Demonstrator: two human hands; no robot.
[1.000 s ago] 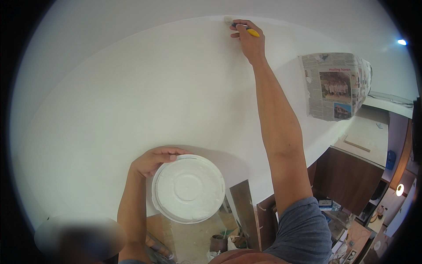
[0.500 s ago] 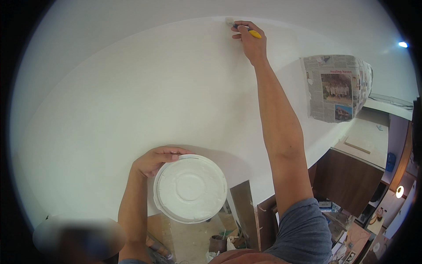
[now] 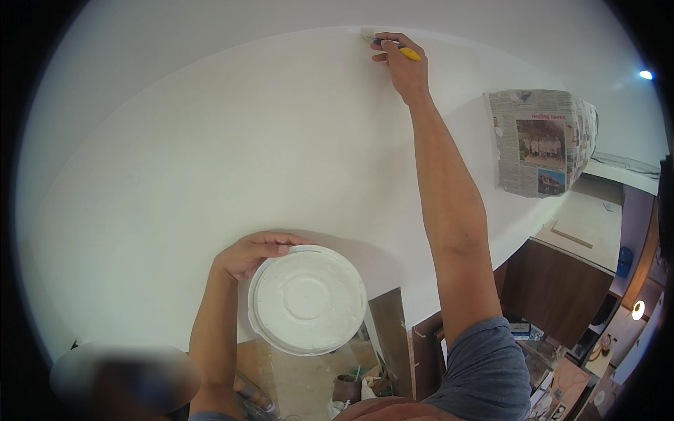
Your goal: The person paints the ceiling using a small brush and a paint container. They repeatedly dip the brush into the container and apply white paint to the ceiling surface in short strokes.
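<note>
Up at the top of the white wall [image 3: 246,140], near the line where it meets the ceiling, my right hand [image 3: 406,69] is closed around a paintbrush [image 3: 409,53] with a dark and yellow handle. The pale bristles touch or nearly touch the wall by that line. Lower down, my left hand [image 3: 249,256] grips the upper left rim of a round white bucket lid [image 3: 307,298], thumb on top. The lid's face is coated in white, with a raised ring in the middle. The left fingers are partly hidden behind the rim.
A newspaper-wrapped box shape [image 3: 540,140] juts from the wall at the right. Below it stands a brown wooden cabinet [image 3: 558,284] with a loose board [image 3: 574,231] on top. Far beneath, a dark pot [image 3: 347,388] and bags sit on the floor. A lamp [image 3: 638,309] glows at right.
The view has shifted very slightly. My right hand and the brush stay almost in place at the ceiling line, and the lid is still in my left hand.
</note>
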